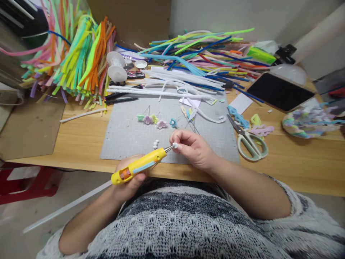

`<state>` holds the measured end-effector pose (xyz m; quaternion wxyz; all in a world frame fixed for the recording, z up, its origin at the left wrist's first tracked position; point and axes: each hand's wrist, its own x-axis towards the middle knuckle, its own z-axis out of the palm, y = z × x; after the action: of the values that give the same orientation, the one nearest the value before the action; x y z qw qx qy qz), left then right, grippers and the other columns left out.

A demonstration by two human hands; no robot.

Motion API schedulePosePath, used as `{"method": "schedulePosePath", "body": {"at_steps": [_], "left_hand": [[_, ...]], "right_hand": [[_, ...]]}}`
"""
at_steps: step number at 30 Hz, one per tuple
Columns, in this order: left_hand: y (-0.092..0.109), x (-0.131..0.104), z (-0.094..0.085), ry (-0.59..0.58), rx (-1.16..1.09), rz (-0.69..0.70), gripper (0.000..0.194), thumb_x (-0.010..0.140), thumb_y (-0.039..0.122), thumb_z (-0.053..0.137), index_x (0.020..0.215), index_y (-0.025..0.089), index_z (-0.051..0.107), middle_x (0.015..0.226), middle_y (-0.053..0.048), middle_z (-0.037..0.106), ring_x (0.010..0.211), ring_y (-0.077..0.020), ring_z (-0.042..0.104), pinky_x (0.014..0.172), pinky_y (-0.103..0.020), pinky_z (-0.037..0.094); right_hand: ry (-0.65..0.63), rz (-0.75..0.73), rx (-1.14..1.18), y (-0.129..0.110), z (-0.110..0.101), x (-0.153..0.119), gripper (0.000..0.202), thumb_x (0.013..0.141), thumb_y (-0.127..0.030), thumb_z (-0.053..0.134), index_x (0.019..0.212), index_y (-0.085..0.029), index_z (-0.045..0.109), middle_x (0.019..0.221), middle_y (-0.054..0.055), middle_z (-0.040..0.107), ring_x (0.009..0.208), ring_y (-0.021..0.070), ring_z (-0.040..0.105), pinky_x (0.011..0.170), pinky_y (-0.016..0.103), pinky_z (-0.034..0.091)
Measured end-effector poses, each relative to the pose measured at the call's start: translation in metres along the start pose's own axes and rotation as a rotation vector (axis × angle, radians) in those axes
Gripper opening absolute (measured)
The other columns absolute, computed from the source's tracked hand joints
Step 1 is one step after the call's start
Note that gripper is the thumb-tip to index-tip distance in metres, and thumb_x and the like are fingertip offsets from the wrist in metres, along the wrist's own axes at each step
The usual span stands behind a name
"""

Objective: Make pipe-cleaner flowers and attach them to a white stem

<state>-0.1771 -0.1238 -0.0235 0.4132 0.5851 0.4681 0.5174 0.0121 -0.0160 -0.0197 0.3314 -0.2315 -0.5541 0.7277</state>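
Observation:
My left hand (129, 181) is wrapped round a yellow glue gun (145, 163), with a long translucent glue stick (67, 207) coming out of its back end. The gun's metal tip meets a small white piece (175, 145), which my right hand (192, 147) pinches between thumb and fingertips. Several small white pieces (155, 144) lie on the grey cutting mat (124, 138), left of the tip. Farther up the mat are small pastel flowers (162, 124) on thin wires and a blue flower (173, 122).
Green-handled scissors (252, 145) lie right of the mat, near blue and pink twisted pieces. A dark-screened phone (280, 91) stands behind them. Bundles of coloured pipe cleaners (78, 61) fill the back left; more pipe cleaners, white ones (172, 93) and spools (117, 68) lie along the back.

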Motion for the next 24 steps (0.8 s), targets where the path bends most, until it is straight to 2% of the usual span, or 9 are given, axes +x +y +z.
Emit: {"method": "schedulePosePath", "body": {"at_steps": [9,15,18,21,24], "left_hand": [[0.003,0.006,-0.003,-0.071,0.08,0.028,0.038,0.087,0.054,0.045,0.079,0.018,0.056,0.067,-0.004,0.052,0.063,-0.0138,0.051,0.051,-0.027,0.04],[0.008,0.009,-0.005,-0.151,0.123,0.055,0.042,0.087,0.056,0.041,0.075,0.019,0.054,0.062,-0.003,0.049,0.062,-0.0146,0.05,0.053,-0.029,0.04],[0.008,0.007,-0.004,-0.111,0.074,0.036,0.039,0.086,0.056,0.044,0.077,0.019,0.055,0.065,-0.003,0.051,0.06,-0.0141,0.05,0.053,-0.029,0.04],[0.004,0.002,-0.008,-0.065,0.066,0.009,0.037,0.085,0.055,0.047,0.078,0.019,0.057,0.068,-0.003,0.053,0.061,-0.0145,0.051,0.055,-0.03,0.041],[-0.001,0.001,-0.022,0.105,0.182,-0.05,0.035,0.083,0.054,0.05,0.078,0.02,0.059,0.074,-0.004,0.056,0.067,-0.017,0.054,0.061,-0.033,0.044]], "right_hand": [[0.002,-0.008,0.029,0.002,-0.001,0.0,0.01,0.079,-0.021,0.058,0.075,-0.018,0.05,0.074,-0.003,0.045,0.063,0.0075,0.038,0.06,0.025,0.031],[0.024,-0.016,-0.022,0.001,-0.002,0.001,0.013,0.08,-0.025,0.059,0.074,-0.018,0.049,0.073,-0.003,0.045,0.064,0.0082,0.039,0.062,0.025,0.034],[0.001,-0.023,-0.053,0.001,-0.001,0.001,0.013,0.078,-0.024,0.06,0.074,-0.018,0.05,0.074,-0.002,0.046,0.066,0.0092,0.04,0.062,0.026,0.034],[-0.013,0.003,0.049,0.002,-0.003,0.001,0.013,0.078,-0.024,0.061,0.074,-0.018,0.05,0.071,-0.003,0.045,0.063,0.0086,0.039,0.059,0.025,0.031],[0.037,0.023,0.197,0.004,-0.006,0.003,0.012,0.079,-0.024,0.06,0.074,-0.019,0.05,0.065,-0.004,0.044,0.055,0.0073,0.036,0.055,0.025,0.027]]}}
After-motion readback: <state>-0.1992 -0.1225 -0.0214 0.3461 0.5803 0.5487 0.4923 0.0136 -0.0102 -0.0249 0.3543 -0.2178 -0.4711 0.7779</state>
